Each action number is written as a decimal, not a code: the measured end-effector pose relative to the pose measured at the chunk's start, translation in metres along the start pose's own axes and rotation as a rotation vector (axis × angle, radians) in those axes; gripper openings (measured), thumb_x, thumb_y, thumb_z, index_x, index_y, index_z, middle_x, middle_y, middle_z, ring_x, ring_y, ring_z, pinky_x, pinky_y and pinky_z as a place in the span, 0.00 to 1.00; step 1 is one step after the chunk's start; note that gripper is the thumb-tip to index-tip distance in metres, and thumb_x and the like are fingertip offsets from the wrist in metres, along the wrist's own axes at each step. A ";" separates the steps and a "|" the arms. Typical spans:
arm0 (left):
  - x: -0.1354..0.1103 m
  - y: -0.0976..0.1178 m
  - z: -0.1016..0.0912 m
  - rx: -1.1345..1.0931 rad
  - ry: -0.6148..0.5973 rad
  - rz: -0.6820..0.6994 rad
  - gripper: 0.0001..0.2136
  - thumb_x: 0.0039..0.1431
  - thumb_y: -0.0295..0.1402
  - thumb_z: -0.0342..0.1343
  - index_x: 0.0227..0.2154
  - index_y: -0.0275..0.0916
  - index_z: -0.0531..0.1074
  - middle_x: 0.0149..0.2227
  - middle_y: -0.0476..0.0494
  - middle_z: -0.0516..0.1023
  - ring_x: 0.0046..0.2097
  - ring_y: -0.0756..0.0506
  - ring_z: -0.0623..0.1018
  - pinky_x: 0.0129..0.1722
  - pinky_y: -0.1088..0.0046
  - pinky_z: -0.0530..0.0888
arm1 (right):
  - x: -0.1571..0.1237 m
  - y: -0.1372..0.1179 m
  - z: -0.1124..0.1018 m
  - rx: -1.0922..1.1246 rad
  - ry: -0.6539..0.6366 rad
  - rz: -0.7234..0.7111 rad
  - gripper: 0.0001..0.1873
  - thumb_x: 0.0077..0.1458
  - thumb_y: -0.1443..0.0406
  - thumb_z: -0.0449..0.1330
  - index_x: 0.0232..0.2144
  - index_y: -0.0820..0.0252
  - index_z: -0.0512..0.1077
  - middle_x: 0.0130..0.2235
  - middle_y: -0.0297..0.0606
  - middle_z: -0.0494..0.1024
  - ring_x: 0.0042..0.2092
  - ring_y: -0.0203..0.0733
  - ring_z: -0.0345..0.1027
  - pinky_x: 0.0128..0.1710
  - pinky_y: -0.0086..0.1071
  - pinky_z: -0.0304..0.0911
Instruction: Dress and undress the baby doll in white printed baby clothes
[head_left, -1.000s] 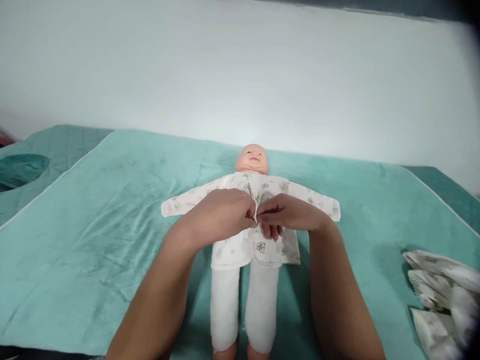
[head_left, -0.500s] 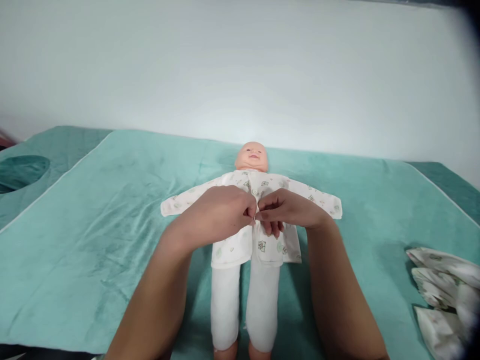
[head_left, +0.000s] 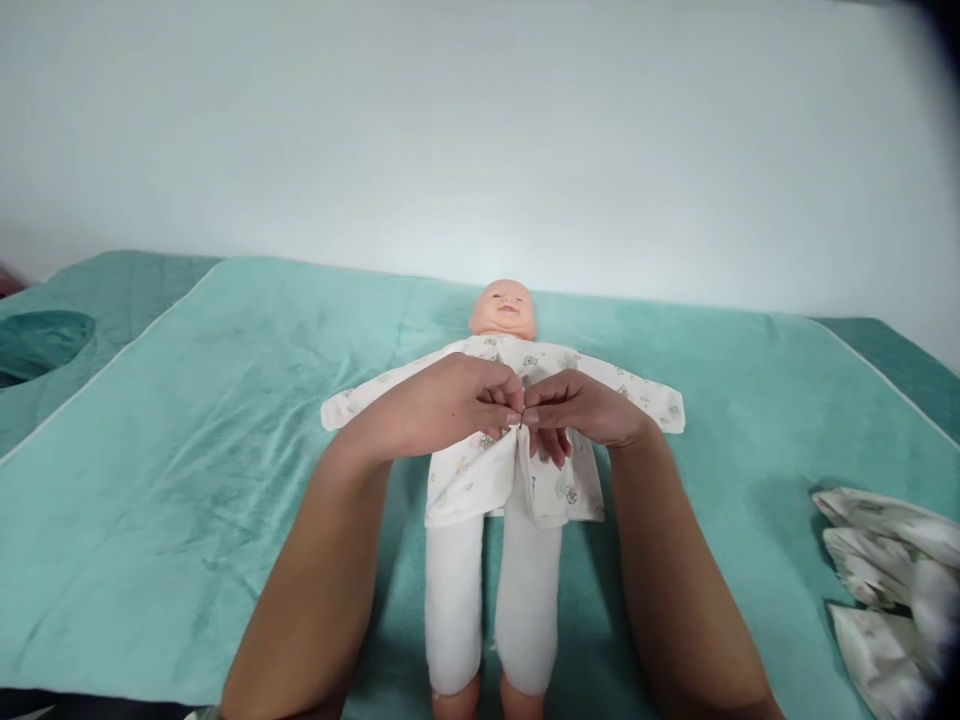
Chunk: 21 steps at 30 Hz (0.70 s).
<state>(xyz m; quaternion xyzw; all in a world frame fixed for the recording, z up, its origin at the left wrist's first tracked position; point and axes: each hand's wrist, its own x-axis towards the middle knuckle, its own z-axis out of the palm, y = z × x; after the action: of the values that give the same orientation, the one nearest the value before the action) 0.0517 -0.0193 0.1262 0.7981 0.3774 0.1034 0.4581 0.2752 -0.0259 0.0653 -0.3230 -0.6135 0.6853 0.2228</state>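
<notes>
A baby doll (head_left: 503, 308) lies on its back on a teal blanket (head_left: 225, 420), head away from me, arms spread, legs in white cloth. It wears a white printed shirt (head_left: 480, 480) whose front opens down the middle. My left hand (head_left: 442, 405) pinches the left front edge of the shirt at the chest. My right hand (head_left: 581, 410) pinches the right front edge, thumb and forefinger closed. The fingertips of both hands meet at the middle of the chest. Below them the two shirt flaps hang apart.
Folded white printed cloths (head_left: 885, 570) lie at the right edge of the blanket. A darker teal pillow or cushion (head_left: 37, 345) sits at the far left. A pale wall runs behind the bed.
Both hands have shifted slightly up the doll's chest and their fingertips have come together. The lower shirt flaps, overlapped a second ago, now part below the hands.
</notes>
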 end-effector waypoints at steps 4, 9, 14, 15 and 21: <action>0.000 -0.002 -0.002 -0.075 -0.047 -0.002 0.06 0.57 0.33 0.53 0.33 0.43 0.75 0.31 0.51 0.80 0.34 0.48 0.79 0.33 0.75 0.71 | 0.000 0.000 0.000 -0.014 0.002 -0.009 0.16 0.55 0.55 0.66 0.31 0.63 0.77 0.28 0.37 0.82 0.21 0.34 0.73 0.18 0.22 0.63; 0.001 -0.005 -0.003 -0.115 -0.054 -0.001 0.05 0.55 0.33 0.54 0.33 0.43 0.74 0.31 0.51 0.79 0.33 0.48 0.79 0.32 0.75 0.72 | 0.000 0.000 -0.001 -0.066 -0.049 -0.029 0.19 0.59 0.53 0.62 0.31 0.65 0.76 0.32 0.41 0.83 0.23 0.34 0.75 0.20 0.22 0.64; 0.001 -0.009 -0.004 -0.101 -0.042 0.022 0.05 0.56 0.33 0.53 0.33 0.43 0.73 0.31 0.50 0.79 0.33 0.48 0.79 0.32 0.74 0.72 | 0.000 0.000 0.000 -0.071 -0.087 -0.026 0.15 0.62 0.56 0.60 0.36 0.64 0.75 0.35 0.41 0.83 0.25 0.34 0.76 0.20 0.22 0.64; 0.001 -0.009 -0.004 -0.092 -0.033 0.020 0.05 0.56 0.33 0.53 0.34 0.43 0.73 0.31 0.51 0.79 0.33 0.48 0.79 0.32 0.74 0.72 | 0.000 -0.001 0.000 -0.067 -0.071 -0.016 0.13 0.61 0.57 0.61 0.37 0.63 0.74 0.35 0.39 0.83 0.25 0.33 0.76 0.20 0.21 0.64; 0.003 -0.006 -0.001 -0.056 -0.030 -0.012 0.03 0.55 0.32 0.53 0.32 0.43 0.71 0.31 0.51 0.80 0.34 0.47 0.79 0.30 0.73 0.71 | 0.005 -0.003 0.005 -0.047 -0.034 0.031 0.14 0.54 0.61 0.67 0.39 0.59 0.67 0.33 0.34 0.83 0.21 0.33 0.73 0.16 0.22 0.61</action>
<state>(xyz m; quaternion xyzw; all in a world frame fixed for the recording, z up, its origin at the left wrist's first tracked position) 0.0502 -0.0146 0.1210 0.7843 0.3720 0.0991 0.4865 0.2679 -0.0253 0.0677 -0.3260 -0.6279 0.6796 0.1939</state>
